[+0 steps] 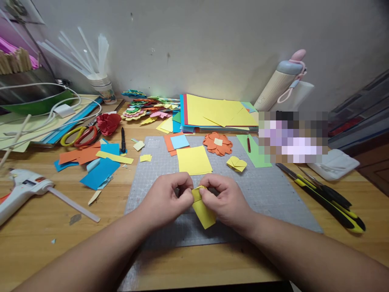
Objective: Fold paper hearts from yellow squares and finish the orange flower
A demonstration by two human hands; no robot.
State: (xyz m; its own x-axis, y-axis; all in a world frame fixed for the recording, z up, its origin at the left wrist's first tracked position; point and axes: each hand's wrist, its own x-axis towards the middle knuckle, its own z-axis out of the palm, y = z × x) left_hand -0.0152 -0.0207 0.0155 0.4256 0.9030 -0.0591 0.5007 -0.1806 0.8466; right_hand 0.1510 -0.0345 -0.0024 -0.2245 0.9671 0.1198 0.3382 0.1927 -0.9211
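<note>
A partly folded piece of yellow paper (205,211) hangs above the grey cutting mat (264,202), creased across near its top. My left hand (170,198) pinches its upper left edge between thumb and bent fingers. At the upper right corner my right hand (226,200) grips the same paper, thumb in front. Just beyond the hands lies a stack of square yellow paper (194,160). A yellow folded paper heart (236,164) and an orange paper flower (218,143) with a pale square centre rest on the mat farther back.
Left are a glue gun (27,190), scissors (79,136) and blue and orange paper scraps (101,172). At right lies a yellow-black utility knife (331,202). Behind the mat stand a stack of coloured sheets (219,111) and a bottle (278,83) against the wall.
</note>
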